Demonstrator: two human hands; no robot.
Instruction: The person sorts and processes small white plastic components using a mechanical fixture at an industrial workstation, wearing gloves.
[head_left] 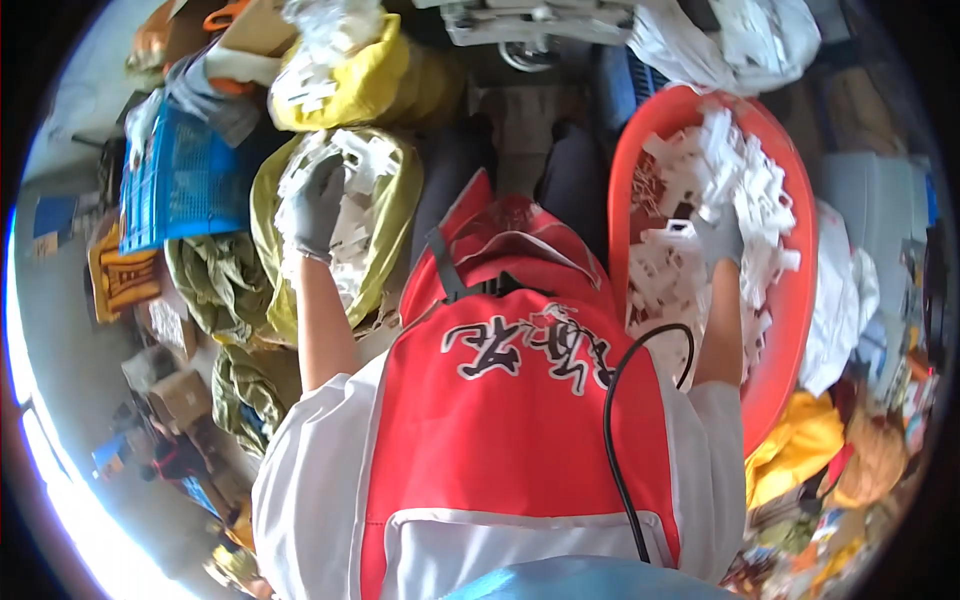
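My left hand, in a grey glove, reaches into a yellow woven sack at the left. White plastic pieces fill the sack, and the hand rests among them. Its fingers are partly hidden, so their grip is unclear. At the right my right hand, also gloved in grey, is in a large red oval tub. Its fingers are closed on a small white plastic piece at their tips. More small white pieces are heaped around that hand, with some reddish-brown bits at the tub's left side.
Beyond the sack stands another yellow bag of white pieces, beside a blue plastic crate. A pale machine part is at the top centre. White bags lie right of the tub. A black cable loops over my red apron.
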